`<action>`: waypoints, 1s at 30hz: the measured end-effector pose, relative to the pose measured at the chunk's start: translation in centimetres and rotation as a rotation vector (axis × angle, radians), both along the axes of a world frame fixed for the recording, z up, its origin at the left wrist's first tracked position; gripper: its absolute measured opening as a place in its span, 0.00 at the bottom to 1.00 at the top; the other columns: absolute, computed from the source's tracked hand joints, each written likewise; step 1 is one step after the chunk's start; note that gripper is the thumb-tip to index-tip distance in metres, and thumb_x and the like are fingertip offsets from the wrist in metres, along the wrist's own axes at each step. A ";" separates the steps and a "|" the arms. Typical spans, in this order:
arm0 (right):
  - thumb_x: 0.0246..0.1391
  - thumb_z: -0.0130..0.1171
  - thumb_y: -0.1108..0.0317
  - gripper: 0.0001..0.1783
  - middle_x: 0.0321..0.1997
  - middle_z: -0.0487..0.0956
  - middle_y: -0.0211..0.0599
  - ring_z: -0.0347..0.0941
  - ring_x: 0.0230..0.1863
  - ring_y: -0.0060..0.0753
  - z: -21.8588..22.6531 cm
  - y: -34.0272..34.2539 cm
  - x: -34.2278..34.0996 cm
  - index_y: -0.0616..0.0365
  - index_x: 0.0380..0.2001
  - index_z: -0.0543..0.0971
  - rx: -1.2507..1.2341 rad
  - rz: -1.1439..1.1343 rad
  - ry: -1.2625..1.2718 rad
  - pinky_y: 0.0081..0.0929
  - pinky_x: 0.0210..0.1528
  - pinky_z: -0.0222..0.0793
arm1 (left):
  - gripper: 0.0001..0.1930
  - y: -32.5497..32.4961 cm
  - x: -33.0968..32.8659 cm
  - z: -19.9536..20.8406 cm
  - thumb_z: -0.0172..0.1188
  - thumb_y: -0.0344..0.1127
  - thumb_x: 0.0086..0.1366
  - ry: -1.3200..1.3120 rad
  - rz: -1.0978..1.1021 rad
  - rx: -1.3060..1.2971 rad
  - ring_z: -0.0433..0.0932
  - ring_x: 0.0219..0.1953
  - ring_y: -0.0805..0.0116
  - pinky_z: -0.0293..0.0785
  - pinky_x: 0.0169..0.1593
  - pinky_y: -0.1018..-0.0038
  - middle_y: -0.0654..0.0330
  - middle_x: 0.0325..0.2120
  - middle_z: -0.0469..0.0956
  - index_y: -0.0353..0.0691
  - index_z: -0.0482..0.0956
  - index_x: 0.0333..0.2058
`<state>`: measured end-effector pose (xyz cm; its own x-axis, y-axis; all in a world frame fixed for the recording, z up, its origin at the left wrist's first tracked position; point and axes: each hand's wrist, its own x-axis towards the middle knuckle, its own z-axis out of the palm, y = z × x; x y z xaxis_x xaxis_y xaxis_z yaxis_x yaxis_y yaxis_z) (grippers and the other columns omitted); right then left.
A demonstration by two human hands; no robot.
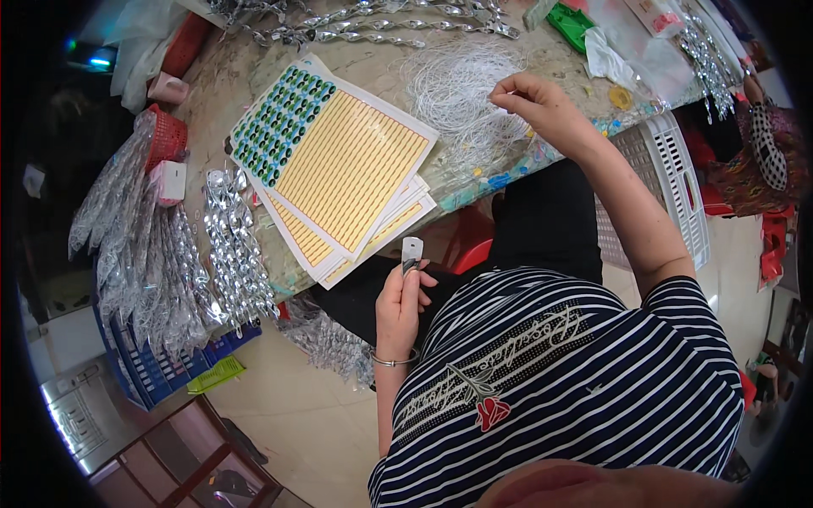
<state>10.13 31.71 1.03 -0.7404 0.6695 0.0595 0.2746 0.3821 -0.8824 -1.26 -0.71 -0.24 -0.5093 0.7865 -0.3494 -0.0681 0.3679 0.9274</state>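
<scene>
My left hand [400, 306] is closed in front of my body, below the table edge. Between its thumb and fingers it grips a small flat silvery tab [412, 249] with a hole near its upper end; the rest of that piece is hidden by the fingers. My right hand [546, 108] hovers at the right side of a loose heap of thin white string [461, 85], thumb and forefinger pinched together. What is in that pinch, if anything, is too fine to make out. Overlapping sticker sheets [356, 161], yellow with green round stickers, lie left of the string.
Twisted silver strips [230, 241] hang over the table's left edge beside clear-wrapped ones [152, 271]. More silver strips [364, 32] lie at the back. A red basket [167, 138], a green tray [570, 25] and a white plastic crate [665, 186] stand around. Another person [762, 161] is at far right.
</scene>
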 end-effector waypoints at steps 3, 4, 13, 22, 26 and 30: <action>0.59 0.54 0.63 0.09 0.33 0.76 0.25 0.63 0.31 0.15 1.4 -1.5 0.2 0.58 0.35 0.76 -0.235 0.008 0.028 0.16 0.35 0.61 | 0.14 0.2 -0.1 0.2 0.44 0.36 0.70 0.025 0.032 0.025 0.67 0.24 0.85 0.63 0.27 0.87 0.66 0.28 0.76 0.34 0.73 0.46; 0.60 0.53 0.63 0.09 0.34 0.76 0.24 0.62 0.29 0.13 1.9 -2.1 0.3 0.57 0.35 0.75 -0.347 0.045 0.096 0.14 0.33 0.60 | 0.13 0.4 -0.2 0.6 0.45 0.35 0.70 0.029 0.028 0.045 0.67 0.24 0.85 0.63 0.26 0.88 0.66 0.28 0.76 0.34 0.74 0.46; 0.62 0.49 0.65 0.08 0.30 0.73 0.24 0.66 0.33 0.13 2.8 -8.1 -0.3 0.57 0.35 0.72 -0.533 0.313 0.059 0.14 0.38 0.63 | 0.14 3.4 -0.7 3.9 0.53 0.26 0.64 0.235 0.121 0.249 0.69 0.22 0.82 0.67 0.25 0.85 0.57 0.40 0.80 0.31 0.73 0.48; 0.61 0.51 0.71 0.07 0.33 0.76 0.28 0.72 0.36 0.16 2.7 -12.4 -0.8 0.64 0.39 0.71 -0.543 0.524 -0.049 0.18 0.41 0.70 | 0.09 3.2 -0.7 3.4 0.59 0.30 0.62 0.193 0.045 0.176 0.69 0.20 0.82 0.64 0.22 0.85 0.64 0.25 0.77 0.34 0.80 0.40; 0.59 0.53 0.71 0.06 0.29 0.76 0.26 0.72 0.35 0.14 3.9 -12.2 -0.6 0.63 0.36 0.74 -0.518 0.503 -0.182 0.16 0.40 0.70 | 0.07 2.2 -0.9 3.6 0.59 0.30 0.62 0.166 0.080 0.156 0.69 0.20 0.83 0.62 0.21 0.85 0.64 0.23 0.78 0.35 0.81 0.37; 0.57 0.57 0.70 0.07 0.27 0.77 0.26 0.73 0.33 0.15 3.3 -12.5 -0.5 0.64 0.34 0.77 -0.552 0.499 -0.176 0.16 0.37 0.70 | 0.08 1.1 -0.9 3.3 0.59 0.31 0.62 0.149 0.124 0.088 0.63 0.18 0.86 0.57 0.22 0.87 0.65 0.23 0.77 0.33 0.81 0.36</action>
